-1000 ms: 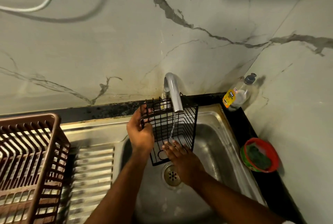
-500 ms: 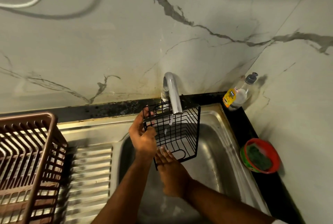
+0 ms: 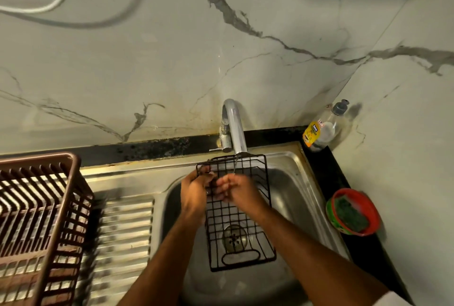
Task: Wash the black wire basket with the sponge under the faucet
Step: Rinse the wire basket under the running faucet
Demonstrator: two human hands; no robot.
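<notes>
While you hold the basket (image 3: 239, 217) over the sink (image 3: 294, 182), its top end sits right under the faucet (image 3: 233, 126), so the thin stream falls through the wires where your fingers are working. Your left hand (image 3: 195, 195) grips the upper left edge of the basket, fingers curled round the wire, which seems meant to steady the frame and keep it tilted toward the water. Your right hand (image 3: 237, 191) lies on the grid just beside the left, fingers loosely bent against the wires; motion blur keeps me from saying whether it pinches a wire or only rubs, and I see nothing held in it. The lower end of the basket hangs above the drain (image 3: 234, 238), so runoff goes straight down.

The sponge (image 3: 350, 213) lies in the red bowl (image 3: 368, 209) on the counter at your right, well apart from both hands. I judge this to be rinsing by hand, so the sponge step looks not yet done. The soap bottle (image 3: 319, 128) stands in the corner, and the brown rack (image 3: 41, 219) waits on the drainboard at left, likely for the clean basket.
</notes>
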